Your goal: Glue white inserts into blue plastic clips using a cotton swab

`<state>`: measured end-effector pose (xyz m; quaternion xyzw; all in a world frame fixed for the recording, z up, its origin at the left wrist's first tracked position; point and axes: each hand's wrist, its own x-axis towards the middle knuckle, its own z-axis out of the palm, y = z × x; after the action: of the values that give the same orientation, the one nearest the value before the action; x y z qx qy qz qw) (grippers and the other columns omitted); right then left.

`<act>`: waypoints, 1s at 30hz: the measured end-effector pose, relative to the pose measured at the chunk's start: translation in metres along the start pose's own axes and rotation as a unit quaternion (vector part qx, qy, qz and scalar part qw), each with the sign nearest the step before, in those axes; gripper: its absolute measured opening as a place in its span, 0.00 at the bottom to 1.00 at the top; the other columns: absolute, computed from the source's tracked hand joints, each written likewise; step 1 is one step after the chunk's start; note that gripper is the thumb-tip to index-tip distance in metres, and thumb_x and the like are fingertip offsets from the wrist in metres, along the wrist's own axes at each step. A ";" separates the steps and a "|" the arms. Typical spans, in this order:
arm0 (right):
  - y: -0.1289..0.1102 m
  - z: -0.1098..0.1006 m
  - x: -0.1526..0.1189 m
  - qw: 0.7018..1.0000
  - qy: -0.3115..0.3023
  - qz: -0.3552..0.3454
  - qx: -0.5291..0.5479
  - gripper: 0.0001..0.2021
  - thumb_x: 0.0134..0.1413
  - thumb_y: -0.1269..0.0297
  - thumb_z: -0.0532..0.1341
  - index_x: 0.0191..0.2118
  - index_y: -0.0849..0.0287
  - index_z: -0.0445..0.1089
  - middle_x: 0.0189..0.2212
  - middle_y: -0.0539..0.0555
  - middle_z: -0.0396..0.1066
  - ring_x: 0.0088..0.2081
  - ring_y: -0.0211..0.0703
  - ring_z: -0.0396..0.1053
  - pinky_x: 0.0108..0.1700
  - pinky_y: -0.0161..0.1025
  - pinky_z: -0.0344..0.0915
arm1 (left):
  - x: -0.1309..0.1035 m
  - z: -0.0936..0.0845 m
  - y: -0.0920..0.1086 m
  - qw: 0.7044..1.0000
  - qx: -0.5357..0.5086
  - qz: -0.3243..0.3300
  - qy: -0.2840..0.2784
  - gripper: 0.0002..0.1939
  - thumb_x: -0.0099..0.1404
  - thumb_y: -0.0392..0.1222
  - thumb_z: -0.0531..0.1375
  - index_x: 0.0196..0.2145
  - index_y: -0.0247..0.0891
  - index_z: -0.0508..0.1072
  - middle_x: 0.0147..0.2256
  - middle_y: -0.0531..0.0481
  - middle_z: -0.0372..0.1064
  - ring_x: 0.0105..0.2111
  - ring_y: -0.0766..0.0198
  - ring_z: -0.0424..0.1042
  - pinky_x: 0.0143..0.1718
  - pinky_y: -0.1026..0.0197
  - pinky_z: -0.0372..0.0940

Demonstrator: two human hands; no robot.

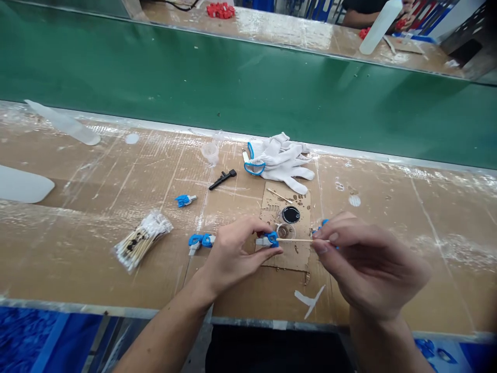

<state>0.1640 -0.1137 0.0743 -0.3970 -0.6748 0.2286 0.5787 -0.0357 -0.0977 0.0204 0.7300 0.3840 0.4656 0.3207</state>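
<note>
Pinched between the thumb and forefinger of my left hand (236, 248) is a small blue and grey plastic part (273, 239). My right hand (368, 259) is closed on a thin wooden cotton swab (295, 240), whose far end meets the blue part. Beneath lies a stained cardboard piece (267, 212) bearing a small cup of dark liquid (291, 214), a clear cup (285, 231) and another swab (279, 196). Blue and grey parts (200, 241) sit just left of my left hand. Another blue piece (325, 223) is partly hidden behind my right fingers.
A bag of cotton swabs (143, 240), a blue and grey part (186, 200), a black plastic piece (222, 179) and white gloves (281, 161) lie on the table. A green belt (233, 83) runs behind. Across it, a person handles red parts (402, 23).
</note>
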 end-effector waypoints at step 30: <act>0.035 -0.023 -0.031 0.964 -0.200 -0.033 -0.172 0.09 0.63 0.79 0.64 0.40 0.56 0.73 0.35 0.52 0.77 0.34 0.43 0.73 0.36 0.42 0.70 | -0.006 -0.001 -0.010 0.994 -0.062 -0.068 0.055 0.16 0.60 0.32 0.73 0.43 0.42 0.76 0.41 0.51 0.78 0.43 0.62 0.78 0.46 0.62 0.73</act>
<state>0.1965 -0.1216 0.0343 -0.4148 -0.8183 0.1646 0.3622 -0.0404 -0.0980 0.0099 0.6544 0.4203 0.5049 0.3744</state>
